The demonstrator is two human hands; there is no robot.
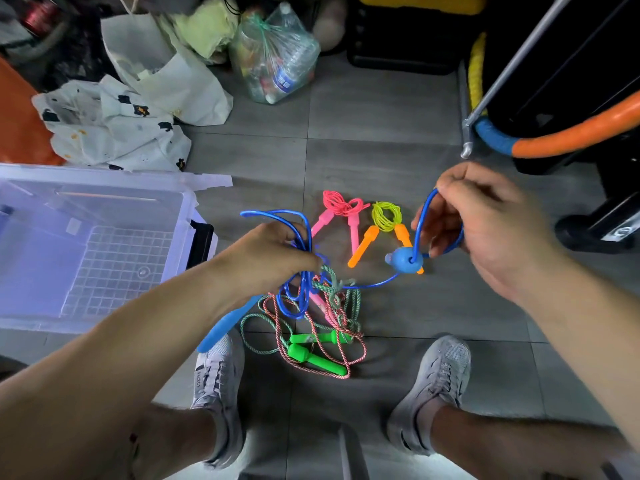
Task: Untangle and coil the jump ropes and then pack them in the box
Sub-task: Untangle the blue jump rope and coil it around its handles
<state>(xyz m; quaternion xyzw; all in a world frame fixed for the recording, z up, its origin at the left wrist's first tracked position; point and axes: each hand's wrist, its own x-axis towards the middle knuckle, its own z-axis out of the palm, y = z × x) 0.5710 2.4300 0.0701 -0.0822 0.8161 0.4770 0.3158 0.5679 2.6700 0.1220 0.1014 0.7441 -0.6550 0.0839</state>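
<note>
My left hand grips a bundle of loops of the blue jump rope above the floor. My right hand pinches another stretch of the same blue cord, and its round blue handle hangs below. The other blue handle dangles under my left wrist. Beneath lies a tangle of a green-handled rope and a red-white twisted cord. A coiled pink rope and a coiled yellow rope with orange handles lie on the tiles beyond. The clear plastic box stands open at my left.
My two grey shoes flank the tangle. White bags and a clear bag of bottles pile up at the back left. Black equipment with an orange and blue padded hoop fills the right.
</note>
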